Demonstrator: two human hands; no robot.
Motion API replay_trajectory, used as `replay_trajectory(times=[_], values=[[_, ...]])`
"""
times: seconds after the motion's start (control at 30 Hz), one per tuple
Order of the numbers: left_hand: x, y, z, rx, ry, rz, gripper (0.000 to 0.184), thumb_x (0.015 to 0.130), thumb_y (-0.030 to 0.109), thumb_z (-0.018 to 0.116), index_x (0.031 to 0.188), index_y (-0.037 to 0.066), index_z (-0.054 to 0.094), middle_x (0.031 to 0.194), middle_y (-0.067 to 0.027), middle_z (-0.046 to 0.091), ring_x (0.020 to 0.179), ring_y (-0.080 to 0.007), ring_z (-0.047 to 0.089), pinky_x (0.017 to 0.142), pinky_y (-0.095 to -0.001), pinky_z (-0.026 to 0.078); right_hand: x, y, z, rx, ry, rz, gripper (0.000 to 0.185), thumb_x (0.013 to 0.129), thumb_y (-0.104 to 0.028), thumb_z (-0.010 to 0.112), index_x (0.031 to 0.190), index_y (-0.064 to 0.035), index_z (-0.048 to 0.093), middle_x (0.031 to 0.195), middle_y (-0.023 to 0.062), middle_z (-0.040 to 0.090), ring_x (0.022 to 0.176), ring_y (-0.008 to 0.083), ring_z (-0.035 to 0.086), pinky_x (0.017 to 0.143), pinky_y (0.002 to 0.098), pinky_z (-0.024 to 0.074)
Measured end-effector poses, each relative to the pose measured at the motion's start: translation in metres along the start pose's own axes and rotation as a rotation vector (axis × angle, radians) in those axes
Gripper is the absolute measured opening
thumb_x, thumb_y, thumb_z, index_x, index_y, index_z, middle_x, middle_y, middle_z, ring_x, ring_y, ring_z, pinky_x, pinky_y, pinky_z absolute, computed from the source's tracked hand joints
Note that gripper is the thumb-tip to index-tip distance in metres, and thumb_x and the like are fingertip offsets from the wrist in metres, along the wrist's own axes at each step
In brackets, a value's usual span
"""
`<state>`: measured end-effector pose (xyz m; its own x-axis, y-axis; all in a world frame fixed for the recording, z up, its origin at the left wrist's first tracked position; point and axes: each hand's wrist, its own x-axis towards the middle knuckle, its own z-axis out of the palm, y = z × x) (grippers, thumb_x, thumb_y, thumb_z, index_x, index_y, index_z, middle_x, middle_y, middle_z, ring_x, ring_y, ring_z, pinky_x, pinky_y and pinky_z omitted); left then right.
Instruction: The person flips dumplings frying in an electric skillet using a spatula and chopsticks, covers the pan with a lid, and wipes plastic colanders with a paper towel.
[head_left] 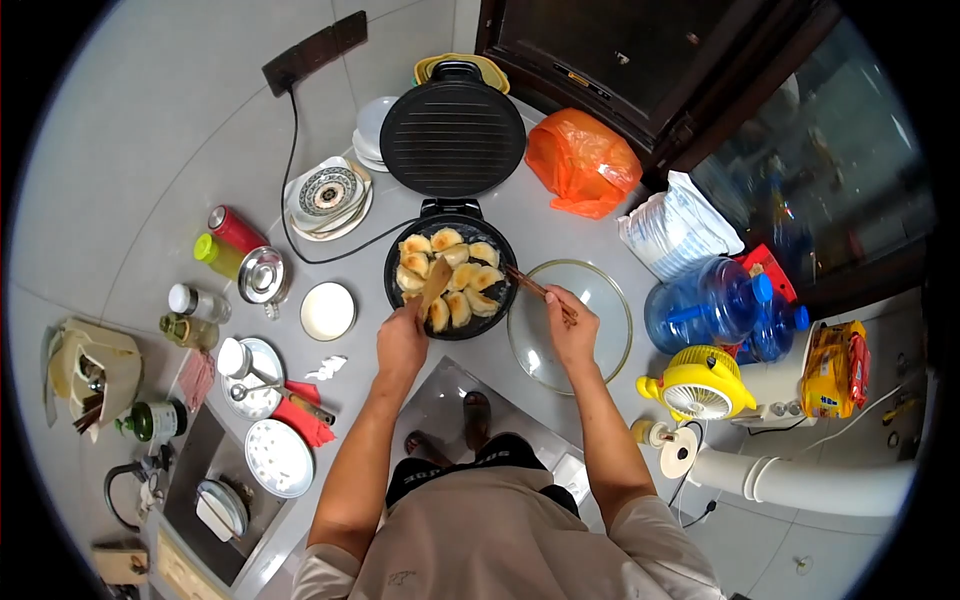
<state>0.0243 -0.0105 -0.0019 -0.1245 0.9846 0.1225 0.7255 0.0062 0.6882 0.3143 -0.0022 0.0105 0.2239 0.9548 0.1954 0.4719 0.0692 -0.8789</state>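
Several browned dumplings (462, 277) lie in the round black pan (393, 268) of an electric griddle, whose ridged lid (453, 138) stands open behind it. My left hand (402, 342) is closed on a wooden spatula (436, 283), its blade among the dumplings at the left of the pan. In my right hand (573, 325) are dark chopsticks (527, 281), their tips at the pan's right edge. Beneath that hand a glass lid (545, 350) lies on the counter.
An orange bag (583, 160), a white bag (678, 228), blue water bottles (705, 305) and a yellow fan (700, 385) stand at the right. Stacked plates (328, 198), a white bowl (328, 311), cans, jars and a sink (190, 470) are at the left.
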Motion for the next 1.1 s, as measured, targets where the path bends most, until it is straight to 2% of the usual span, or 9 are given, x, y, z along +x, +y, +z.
replay_trajectory(times=[0.07, 0.13, 0.37, 0.43, 0.53, 0.63, 0.67, 0.73, 1.1], values=[[0.000, 0.003, 0.004, -0.004, -0.007, 0.003, 0.037, 0.091, -0.004, 0.062, 0.126, 0.004, 0.071, 0.103, -0.0237, 0.074, 0.093, -0.0434, 0.071, 0.081, -0.0499, 0.057, -0.001, 0.005, 0.000, -0.006, 0.023, -0.028, 0.019, 0.102, -0.011, 0.069, 0.117, -0.0003, 0.076, 0.106, 0.0140, 0.078, 0.085, 0.0160, 0.074, 0.078, 0.0275, 0.0572], [0.000, 0.006, 0.006, -0.005, -0.004, 0.018, 0.036, 0.092, -0.002, 0.062, 0.126, 0.005, 0.072, 0.104, -0.0234, 0.074, 0.093, -0.0435, 0.071, 0.081, -0.0496, 0.058, -0.004, 0.009, 0.005, -0.023, -0.116, -0.096, 0.019, 0.101, -0.010, 0.069, 0.116, 0.0001, 0.076, 0.107, 0.0156, 0.078, 0.085, 0.0183, 0.075, 0.078, 0.0277, 0.0575], [0.003, 0.012, 0.012, 0.012, -0.033, 0.007, 0.034, 0.096, 0.003, 0.062, 0.128, 0.005, 0.072, 0.107, -0.0243, 0.073, 0.095, -0.0437, 0.071, 0.083, -0.0498, 0.058, 0.008, -0.011, 0.010, 0.033, -0.076, -0.096, 0.020, 0.102, -0.009, 0.068, 0.119, 0.0004, 0.075, 0.112, 0.0148, 0.078, 0.095, 0.0191, 0.075, 0.085, 0.0286, 0.0580], [0.005, 0.013, 0.014, 0.015, -0.030, 0.006, 0.035, 0.095, 0.002, 0.062, 0.129, 0.005, 0.072, 0.106, -0.0242, 0.074, 0.095, -0.0434, 0.071, 0.082, -0.0497, 0.058, 0.023, 0.002, 0.024, 0.004, -0.109, -0.209, 0.021, 0.100, -0.007, 0.069, 0.120, -0.0026, 0.075, 0.114, 0.0191, 0.076, 0.095, 0.0283, 0.076, 0.084, 0.0327, 0.0594], [0.012, 0.020, 0.015, 0.022, -0.030, -0.017, 0.034, 0.095, 0.002, 0.062, 0.128, 0.005, 0.072, 0.105, -0.0242, 0.074, 0.095, -0.0433, 0.071, 0.082, -0.0495, 0.058, 0.026, 0.008, 0.034, -0.040, -0.163, -0.282, 0.022, 0.099, -0.007, 0.069, 0.120, -0.0035, 0.075, 0.117, 0.0190, 0.075, 0.098, 0.0316, 0.075, 0.087, 0.0344, 0.0593], [0.018, 0.022, 0.012, 0.027, -0.044, -0.019, 0.034, 0.094, 0.001, 0.062, 0.127, 0.004, 0.072, 0.105, -0.0243, 0.074, 0.095, -0.0433, 0.071, 0.082, -0.0493, 0.058, 0.021, 0.007, 0.030, -0.101, -0.162, -0.281, 0.022, 0.100, -0.005, 0.068, 0.121, -0.0020, 0.074, 0.118, 0.0166, 0.076, 0.099, 0.0237, 0.075, 0.088, 0.0305, 0.0581], [0.020, 0.021, 0.014, 0.028, -0.044, -0.023, 0.034, 0.094, 0.001, 0.062, 0.127, 0.004, 0.072, 0.105, -0.0243, 0.074, 0.095, -0.0433, 0.071, 0.082, -0.0493, 0.058, 0.024, 0.010, 0.030, -0.099, -0.166, -0.280, 0.022, 0.100, -0.005, 0.068, 0.121, -0.0020, 0.074, 0.118, 0.0166, 0.076, 0.099, 0.0237, 0.075, 0.088, 0.0305, 0.0581], [0.024, 0.020, 0.015, 0.034, -0.023, -0.014, 0.036, 0.092, 0.000, 0.063, 0.126, 0.003, 0.072, 0.104, -0.0245, 0.073, 0.094, -0.0435, 0.071, 0.082, -0.0494, 0.058, 0.032, 0.014, 0.028, 0.034, -0.124, -0.166, 0.021, 0.099, -0.007, 0.069, 0.118, -0.0031, 0.075, 0.116, 0.0191, 0.076, 0.101, 0.0319, 0.076, 0.088, 0.0345, 0.0591], [0.038, 0.014, 0.020, 0.013, -0.003, -0.065, 0.035, 0.095, 0.000, 0.060, 0.128, 0.003, 0.071, 0.103, -0.0262, 0.073, 0.093, -0.0439, 0.071, 0.081, -0.0492, 0.057, 0.080, 0.024, 0.067, 0.126, -0.243, -0.155, 0.020, 0.100, -0.008, 0.069, 0.118, -0.0031, 0.074, 0.112, 0.0162, 0.077, 0.092, 0.0281, 0.076, 0.082, 0.0341, 0.0597]])
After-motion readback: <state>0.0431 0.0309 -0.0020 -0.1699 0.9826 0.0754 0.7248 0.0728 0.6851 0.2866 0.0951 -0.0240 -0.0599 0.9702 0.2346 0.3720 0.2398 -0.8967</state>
